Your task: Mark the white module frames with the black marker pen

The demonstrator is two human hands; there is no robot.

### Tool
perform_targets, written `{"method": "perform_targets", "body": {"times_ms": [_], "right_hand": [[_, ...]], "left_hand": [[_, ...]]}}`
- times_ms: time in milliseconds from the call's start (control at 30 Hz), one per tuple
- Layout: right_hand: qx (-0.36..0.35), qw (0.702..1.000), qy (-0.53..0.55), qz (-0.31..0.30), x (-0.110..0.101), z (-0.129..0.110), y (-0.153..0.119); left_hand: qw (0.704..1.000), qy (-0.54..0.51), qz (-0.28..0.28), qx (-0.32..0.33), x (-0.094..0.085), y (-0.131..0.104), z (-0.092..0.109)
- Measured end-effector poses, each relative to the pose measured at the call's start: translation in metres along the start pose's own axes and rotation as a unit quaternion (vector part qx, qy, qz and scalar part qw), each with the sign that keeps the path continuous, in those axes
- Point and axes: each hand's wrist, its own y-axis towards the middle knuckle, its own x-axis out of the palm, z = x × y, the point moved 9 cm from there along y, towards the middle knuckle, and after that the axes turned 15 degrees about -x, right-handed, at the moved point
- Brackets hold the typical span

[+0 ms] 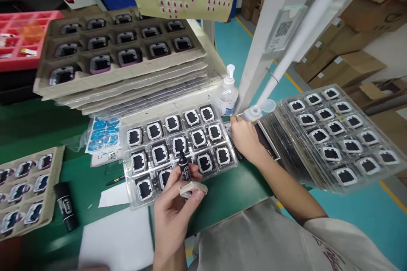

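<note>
My left hand (178, 203) is closed around a black marker (184, 168) with its dark tip pointing away from me. The thumb and a finger of this hand also pinch a small pale frame-shaped part (193, 188). Beneath and beyond it lies a clear plastic tray (127, 190) with rows of white-rimmed parts with black centres (159, 153). My right hand (244, 135) reaches to the tray's right, beside a small white bottle with a flipped-up lid (253, 113). Its fingers are curled together; whatever they hold is hidden.
A pump bottle (227, 95) stands near a white post (270, 38). Stacked clear trays (333, 135) rise at right, stacked pulp trays (127, 72) at back left. Another thick black marker (66, 206), white paper (117, 237) and a pulp tray (54, 178) lie on the green table at left.
</note>
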Motion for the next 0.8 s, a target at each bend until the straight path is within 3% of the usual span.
{"method": "perform_targets", "body": {"times_ms": [100,200,367,633,800], "right_hand": [[-0.009,0.998,0.044,0.038,-0.004,0.005,-0.01],[-0.032,0.985,0.122,0.118,-0.023,0.009,-0.03],[-0.029,0.92,0.311,0.237,-0.044,0.016,-0.056],[0.068,0.763,0.6,0.228,-0.023,0.014,-0.058],[0.11,0.7,0.678,0.195,-0.016,0.016,-0.054]], "left_hand": [[1.0,-0.025,-0.011,-0.002,0.0,0.006,0.002],[0.999,-0.044,-0.019,-0.007,0.0,0.012,0.0],[0.997,-0.08,-0.007,-0.015,-0.001,0.019,0.0],[0.992,-0.104,0.024,-0.063,-0.008,0.02,-0.02],[0.991,-0.119,0.024,-0.06,-0.01,0.022,-0.018]]}}
